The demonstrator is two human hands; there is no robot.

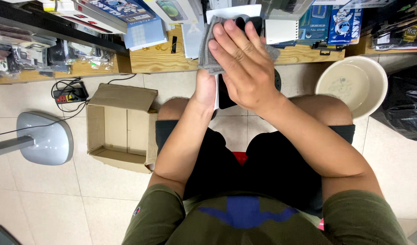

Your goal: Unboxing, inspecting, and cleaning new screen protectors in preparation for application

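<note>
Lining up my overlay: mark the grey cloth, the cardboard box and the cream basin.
grey cloth (208,56): head view, left fold beside the right hand.
cardboard box (120,97): head view, top flap.
cream basin (351,84): head view, inner bottom.

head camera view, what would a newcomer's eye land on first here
At top centre, the right hand presses a grey cloth over a dark flat device that the left hand holds from below. An open cardboard box sits on the floor at left, a cream basin at right.
</note>
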